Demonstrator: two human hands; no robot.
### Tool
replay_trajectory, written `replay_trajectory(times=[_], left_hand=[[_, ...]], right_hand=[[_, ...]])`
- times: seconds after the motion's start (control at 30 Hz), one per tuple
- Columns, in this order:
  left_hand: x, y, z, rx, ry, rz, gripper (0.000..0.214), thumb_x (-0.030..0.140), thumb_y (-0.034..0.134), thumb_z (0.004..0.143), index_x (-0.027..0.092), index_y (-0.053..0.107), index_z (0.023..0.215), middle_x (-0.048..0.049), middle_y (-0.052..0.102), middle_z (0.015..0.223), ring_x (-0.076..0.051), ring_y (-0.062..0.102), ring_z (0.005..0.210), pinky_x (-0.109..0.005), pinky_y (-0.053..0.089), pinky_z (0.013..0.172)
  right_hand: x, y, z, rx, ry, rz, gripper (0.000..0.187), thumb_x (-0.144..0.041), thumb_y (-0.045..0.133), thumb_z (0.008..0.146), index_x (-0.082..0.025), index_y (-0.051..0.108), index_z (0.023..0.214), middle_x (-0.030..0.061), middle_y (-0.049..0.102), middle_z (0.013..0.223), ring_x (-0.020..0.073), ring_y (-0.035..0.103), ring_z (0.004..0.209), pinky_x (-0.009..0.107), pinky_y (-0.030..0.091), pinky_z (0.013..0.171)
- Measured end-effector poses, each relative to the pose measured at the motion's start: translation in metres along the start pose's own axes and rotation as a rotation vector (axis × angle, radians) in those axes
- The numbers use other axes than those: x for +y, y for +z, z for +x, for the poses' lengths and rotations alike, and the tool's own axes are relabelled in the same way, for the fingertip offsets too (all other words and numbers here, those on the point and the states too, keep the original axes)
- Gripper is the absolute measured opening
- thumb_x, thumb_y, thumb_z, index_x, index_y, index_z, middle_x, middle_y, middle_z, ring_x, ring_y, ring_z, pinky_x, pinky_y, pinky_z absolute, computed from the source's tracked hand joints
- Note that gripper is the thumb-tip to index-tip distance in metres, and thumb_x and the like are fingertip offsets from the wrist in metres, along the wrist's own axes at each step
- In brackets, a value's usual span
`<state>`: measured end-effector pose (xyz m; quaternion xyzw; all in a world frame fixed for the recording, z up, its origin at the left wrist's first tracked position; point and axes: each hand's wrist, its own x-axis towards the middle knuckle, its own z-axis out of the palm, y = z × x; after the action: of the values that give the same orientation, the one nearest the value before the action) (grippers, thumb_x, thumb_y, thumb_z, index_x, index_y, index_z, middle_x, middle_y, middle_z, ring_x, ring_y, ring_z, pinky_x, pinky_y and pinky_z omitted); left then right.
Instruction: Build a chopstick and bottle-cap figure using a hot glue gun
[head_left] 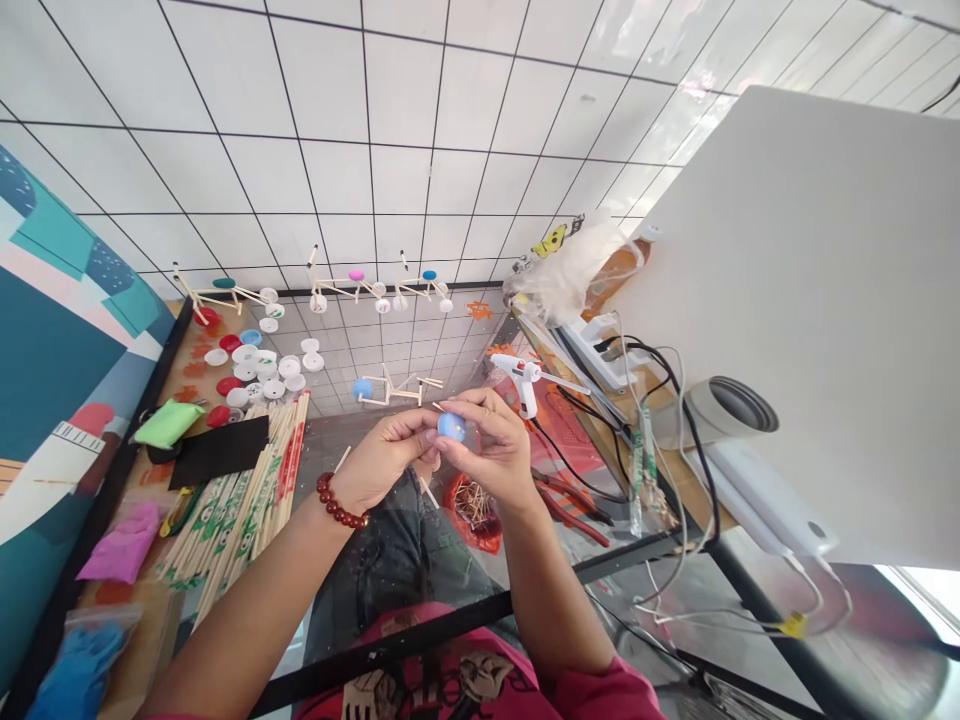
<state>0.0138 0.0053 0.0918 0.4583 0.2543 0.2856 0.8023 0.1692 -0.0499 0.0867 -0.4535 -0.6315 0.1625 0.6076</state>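
A light blue bottle cap (451,427) is held between my two hands above the glass table. My right hand (491,445) has its thumb and fingers closed around the cap's right side. On its left edge, the thumb and forefinger of my left hand (397,448) pinch the cap. A short pale stick end shows by the fingertips above the cap. Further thin sticks (428,492) show near my left hand; whether they are held I cannot tell. Just beyond my hands stands a small stick frame (396,392) with a blue cap (362,388) at its left end.
Stick models (358,290) line the far edge. Loose bottle caps (262,370), wrapped chopsticks (247,480) and a black sheet (221,450) lie left. To the right are a glue gun (521,380), red-handled pliers (574,505), cables and a power strip (607,350). An orange bowl (472,510) holds sticks.
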Motion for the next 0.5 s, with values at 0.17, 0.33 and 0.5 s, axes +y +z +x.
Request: replay_trajectory(times=[0.17,0.33,0.5], left_hand=[[-0.0046,-0.0006,0.0008,-0.002,-0.036,-0.101,0.025,0.035,0.084,0.068,0.018,0.074,0.083,-0.0004,0.061,0.070,-0.009,0.052,0.062,-0.022,0.045,0.062],[-0.0049,-0.0029,0.0025,-0.027,-0.020,-0.090,0.021,0.031,0.084,0.069,0.018,0.076,0.084,-0.0012,0.064,0.074,-0.008,0.054,0.063,-0.021,0.046,0.064],[-0.0032,-0.0028,0.0026,-0.037,-0.021,-0.106,0.021,0.030,0.086,0.066,0.018,0.076,0.082,-0.0010,0.065,0.073,-0.009,0.055,0.063,-0.021,0.046,0.064]], right_hand=[[-0.0008,-0.0003,0.0012,0.001,-0.005,-0.013,0.035,-0.022,0.076,0.078,-0.030,0.071,0.111,0.0042,0.063,0.096,0.0179,0.061,0.088,0.035,0.053,0.078],[-0.0014,-0.0003,0.0010,-0.013,0.010,-0.004,0.033,-0.023,0.075,0.078,-0.029,0.071,0.110,0.0035,0.063,0.093,0.0168,0.060,0.084,0.034,0.053,0.076],[-0.0015,0.0001,0.0009,-0.025,0.011,0.012,0.032,-0.022,0.075,0.077,-0.028,0.072,0.109,0.0035,0.063,0.091,0.0165,0.061,0.083,0.033,0.053,0.075]])
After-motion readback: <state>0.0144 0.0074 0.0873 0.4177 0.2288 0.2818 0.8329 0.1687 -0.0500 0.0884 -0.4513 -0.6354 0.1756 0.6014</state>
